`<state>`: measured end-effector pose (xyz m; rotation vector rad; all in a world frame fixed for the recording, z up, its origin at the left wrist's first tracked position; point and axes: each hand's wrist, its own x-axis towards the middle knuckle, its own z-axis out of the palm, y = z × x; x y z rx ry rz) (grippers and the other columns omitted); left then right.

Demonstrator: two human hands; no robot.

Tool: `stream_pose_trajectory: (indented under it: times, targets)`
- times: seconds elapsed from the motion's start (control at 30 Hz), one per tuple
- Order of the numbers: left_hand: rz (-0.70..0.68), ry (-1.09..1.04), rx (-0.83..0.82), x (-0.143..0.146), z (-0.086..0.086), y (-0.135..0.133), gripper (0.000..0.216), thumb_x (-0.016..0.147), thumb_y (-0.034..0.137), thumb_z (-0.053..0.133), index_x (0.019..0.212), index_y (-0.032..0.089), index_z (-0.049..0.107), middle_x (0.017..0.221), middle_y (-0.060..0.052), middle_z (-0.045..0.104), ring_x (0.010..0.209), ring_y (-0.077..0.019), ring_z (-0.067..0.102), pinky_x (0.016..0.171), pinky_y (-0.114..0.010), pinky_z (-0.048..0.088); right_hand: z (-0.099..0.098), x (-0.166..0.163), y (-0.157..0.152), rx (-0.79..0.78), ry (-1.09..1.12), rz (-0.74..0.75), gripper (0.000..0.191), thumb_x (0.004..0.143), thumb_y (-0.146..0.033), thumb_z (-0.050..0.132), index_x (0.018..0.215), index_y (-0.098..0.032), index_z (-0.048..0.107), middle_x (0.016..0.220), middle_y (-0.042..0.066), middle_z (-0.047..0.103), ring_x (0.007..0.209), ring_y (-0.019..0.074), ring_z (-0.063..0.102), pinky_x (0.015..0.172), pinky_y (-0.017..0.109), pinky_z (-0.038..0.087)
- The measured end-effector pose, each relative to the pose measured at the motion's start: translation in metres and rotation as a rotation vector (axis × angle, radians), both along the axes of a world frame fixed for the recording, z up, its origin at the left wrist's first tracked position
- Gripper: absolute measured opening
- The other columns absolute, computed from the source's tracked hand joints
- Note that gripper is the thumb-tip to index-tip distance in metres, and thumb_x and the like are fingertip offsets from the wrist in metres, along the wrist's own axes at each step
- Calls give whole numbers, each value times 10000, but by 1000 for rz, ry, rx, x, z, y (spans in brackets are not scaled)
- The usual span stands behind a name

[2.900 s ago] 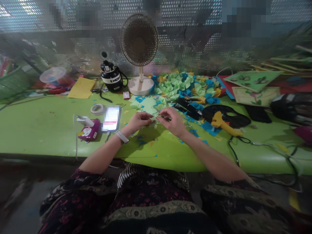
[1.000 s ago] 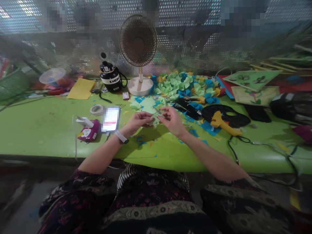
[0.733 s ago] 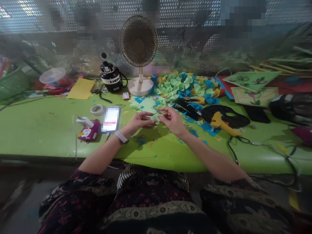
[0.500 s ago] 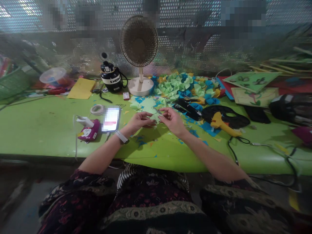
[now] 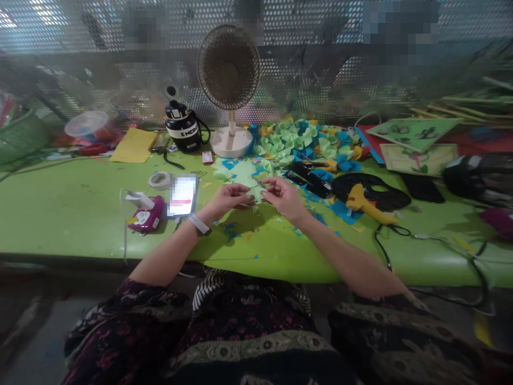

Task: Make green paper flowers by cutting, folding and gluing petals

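Between my two hands is a small piece of light green paper [image 5: 256, 193], held just above the table. My left hand [image 5: 231, 198] pinches its left side, with the thumb and fingers closed. On the right side, my right hand [image 5: 282, 197] grips it between thumb and fingertips. Its exact folds are too small to make out. Just beyond my fingers lies a larger pale green sheet [image 5: 243, 172], with blue and green paper scraps [image 5: 232, 234] scattered around and below my hands.
A heap of folded green, blue and yellow paper shapes [image 5: 294, 140] lies behind my hands, beside a fan [image 5: 229, 69]. A black stapler-like tool [image 5: 308, 181] and a yellow glue gun [image 5: 368, 206] sit right. Left are a phone [image 5: 182, 195], tape roll [image 5: 159, 180] and black bottle [image 5: 186, 131].
My fingers have shifted very slightly around the green paper, which sits a little lower and flatter between them. Everything else on the table stays where it was.
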<state>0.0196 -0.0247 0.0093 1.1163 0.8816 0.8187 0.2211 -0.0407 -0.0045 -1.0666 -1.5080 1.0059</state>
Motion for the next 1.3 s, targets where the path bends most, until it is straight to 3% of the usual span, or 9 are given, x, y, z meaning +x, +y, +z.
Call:
stream_pose_trajectory:
  times: [0.37, 1.3]
  targets:
    - [-57, 71, 25, -3, -2, 2, 283, 720, 294, 834, 794, 134, 613, 765, -50, 739, 668, -132, 713, 607, -219, 540, -2, -1, 1, 45, -10, -6, 347, 762, -423, 720, 1020, -209, 630, 754, -14, 596, 655, 133, 620, 665, 313, 568]
    - [-13, 36, -49, -5, 1, 5, 219, 730, 192, 824, 770, 123, 620, 706, -31, 730, 637, -101, 701, 676, -227, 567, -8, -1, 6, 1, 36, -1, 350, 746, -425, 722, 995, -203, 615, 766, -3, 639, 680, 141, 652, 734, 349, 587]
